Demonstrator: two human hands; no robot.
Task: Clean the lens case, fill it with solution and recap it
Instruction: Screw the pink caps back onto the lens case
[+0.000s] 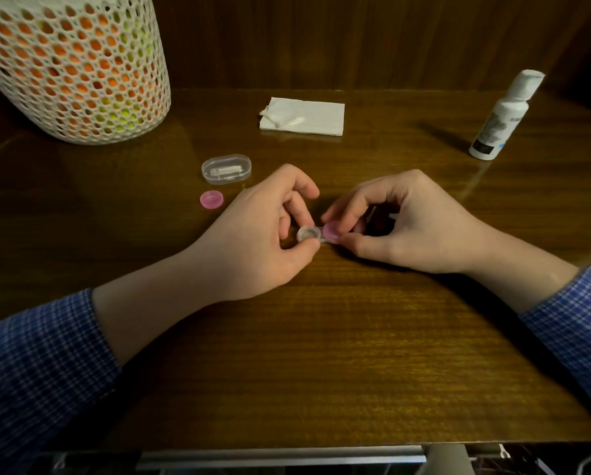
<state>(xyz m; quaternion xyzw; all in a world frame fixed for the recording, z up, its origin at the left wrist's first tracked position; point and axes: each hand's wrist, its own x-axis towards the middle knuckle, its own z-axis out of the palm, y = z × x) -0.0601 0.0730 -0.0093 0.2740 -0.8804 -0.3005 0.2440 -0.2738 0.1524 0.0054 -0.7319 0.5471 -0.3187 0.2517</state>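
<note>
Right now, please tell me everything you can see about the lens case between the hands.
The lens case is small, of clear plastic, with two round wells joined by a short bridge. It lies low over the wooden table. Its left well is open and uncapped; whether it holds liquid cannot be told. The left hand pinches that side. A pink cap sits on the right well, pinched by the right hand.

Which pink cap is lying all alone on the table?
The pink cap left of the left hand, below the clear box; the other cap is pinched by the right hand.
</note>
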